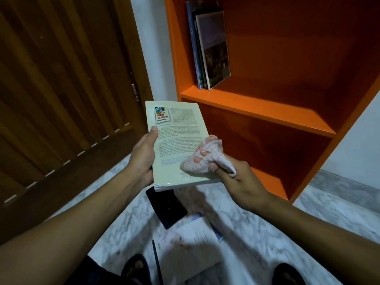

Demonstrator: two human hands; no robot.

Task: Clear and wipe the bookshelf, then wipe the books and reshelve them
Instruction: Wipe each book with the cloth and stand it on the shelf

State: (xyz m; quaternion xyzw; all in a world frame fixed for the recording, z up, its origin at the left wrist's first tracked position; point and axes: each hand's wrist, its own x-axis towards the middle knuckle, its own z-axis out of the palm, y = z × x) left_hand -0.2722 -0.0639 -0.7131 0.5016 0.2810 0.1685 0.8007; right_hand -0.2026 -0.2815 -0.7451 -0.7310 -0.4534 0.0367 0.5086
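In front of the orange bookshelf (257, 105), one pale book (176, 140) is gripped by the left hand (144, 157); one pink cloth (205, 159) is clutched and pressed onto its cover by the right hand (236, 182). Three books (209, 50) are seen shelved, two more books (185, 249) on the floor.

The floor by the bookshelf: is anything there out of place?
Yes. A black book and a white book lie on the marble floor instead of the orange bookshelf, presumably awaiting wiping.

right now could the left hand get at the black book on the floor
Probably not yet: the left hand grips the pale book that the cloth is wiping. The black book lies uncovered just below, so the path itself looks free.
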